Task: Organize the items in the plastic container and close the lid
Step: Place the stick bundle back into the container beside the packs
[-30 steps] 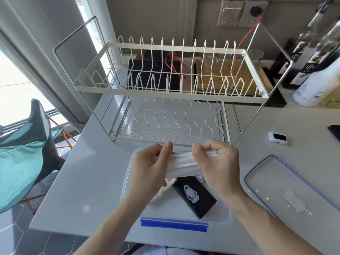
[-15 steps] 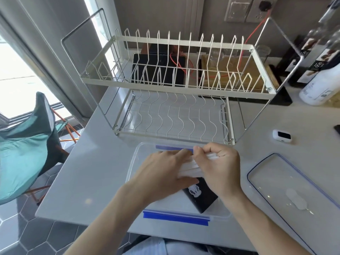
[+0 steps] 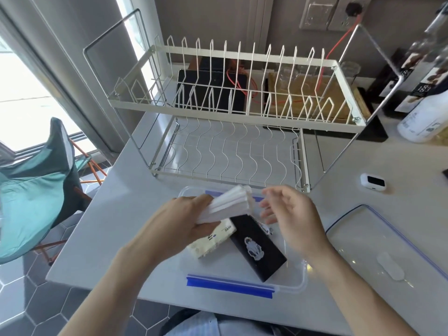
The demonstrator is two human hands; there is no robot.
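The container (image 3: 294, 284) is clear plastic with blue clips. Inside lie a black box (image 3: 257, 248) bearing a white emblem and a cream packet (image 3: 213, 241). The masks (image 3: 230, 204) are white.

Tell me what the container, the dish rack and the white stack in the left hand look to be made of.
Container: clear glossy plastic, the counter shows through its wall.
Dish rack: thin wire and flat rails in cream coating, probably painted metal.
White stack, gripped by the left hand: soft matte layered sheets, perhaps paper or nonwoven fabric.
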